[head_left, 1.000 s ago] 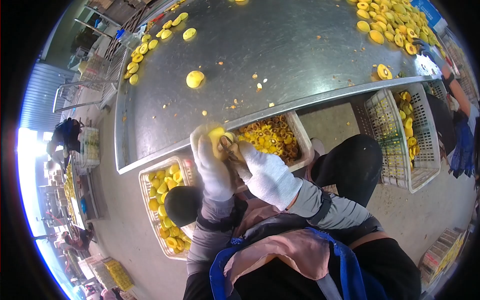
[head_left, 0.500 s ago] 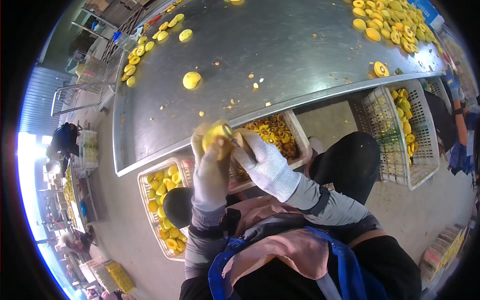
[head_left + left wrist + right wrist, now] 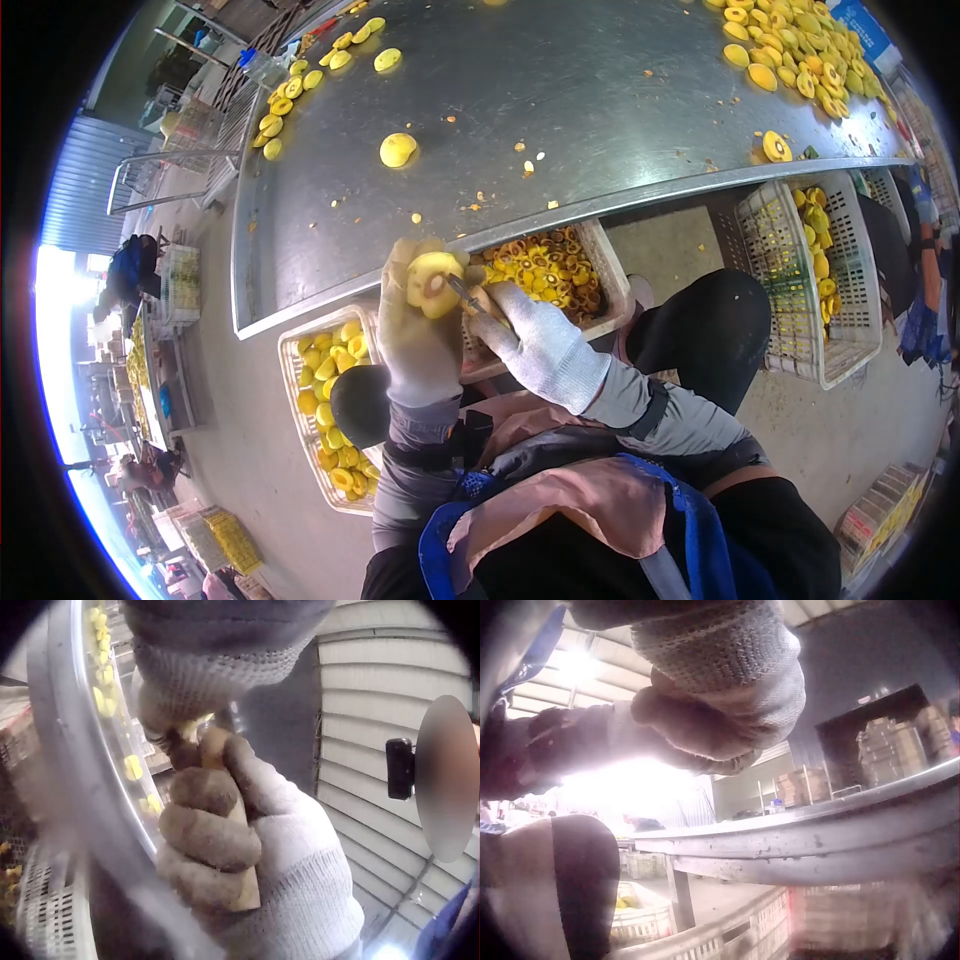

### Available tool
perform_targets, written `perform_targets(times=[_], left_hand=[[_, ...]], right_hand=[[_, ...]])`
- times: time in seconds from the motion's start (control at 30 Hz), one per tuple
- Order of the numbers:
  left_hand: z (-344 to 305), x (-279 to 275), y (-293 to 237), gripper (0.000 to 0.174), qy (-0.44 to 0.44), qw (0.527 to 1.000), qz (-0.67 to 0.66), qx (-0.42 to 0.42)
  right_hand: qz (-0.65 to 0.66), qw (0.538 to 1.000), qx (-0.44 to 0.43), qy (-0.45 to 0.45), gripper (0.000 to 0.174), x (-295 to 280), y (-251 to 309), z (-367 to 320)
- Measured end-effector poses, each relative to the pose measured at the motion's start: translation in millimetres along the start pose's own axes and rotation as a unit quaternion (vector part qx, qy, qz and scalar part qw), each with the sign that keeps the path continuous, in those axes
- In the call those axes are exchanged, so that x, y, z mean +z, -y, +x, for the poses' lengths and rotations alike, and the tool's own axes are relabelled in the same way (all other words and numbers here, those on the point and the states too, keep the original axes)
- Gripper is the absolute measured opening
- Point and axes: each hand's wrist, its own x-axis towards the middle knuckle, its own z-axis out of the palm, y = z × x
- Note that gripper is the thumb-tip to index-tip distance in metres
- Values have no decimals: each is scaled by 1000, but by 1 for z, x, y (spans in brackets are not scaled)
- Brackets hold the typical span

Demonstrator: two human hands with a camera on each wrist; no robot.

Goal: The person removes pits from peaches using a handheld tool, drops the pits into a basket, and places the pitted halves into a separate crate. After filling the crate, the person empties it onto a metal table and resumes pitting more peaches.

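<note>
Yellow cut fruit point(image 3: 428, 272) sits in the left hand point(image 3: 412, 335), whose gloved grip is closed around it, with the flat face and brown centre turned toward the right hand point(image 3: 548, 350). That right hand, also gloved, has its grip wrapped around the wooden handle point(image 3: 250, 891) of a small tool, and the tool's metal end point(image 3: 457, 286) reaches the edge of the brown centre. Both hands are just off the near edge of a metal tabletop point(image 3: 600, 110), on which 1 yellow fruit point(image 3: 398, 151) lies by itself. More fruit lines the left side point(image 3: 283, 105), a pile point(image 3: 800, 50) fills the far right corner, and 1 cut piece point(image 3: 777, 147) rests near the right front edge. Below, 3 pale crates stand: the left crate point(image 3: 285, 367) holds yellow fruit, the middle crate point(image 3: 613, 268) brown-centred scraps, and the right crate point(image 3: 855, 275) yellow pieces.
</note>
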Motion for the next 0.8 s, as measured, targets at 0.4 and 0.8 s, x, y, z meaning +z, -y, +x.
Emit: perform_targets(times=[0.4, 0.8], left_hand=[[-5, 8, 20, 36, -4, 995, 24, 93], [-3, 18, 18, 38, -33, 995, 45, 89]], right_hand=[[62, 998, 1, -34, 29, 8, 4, 3], [124, 990, -16, -69, 24, 16, 12, 2]])
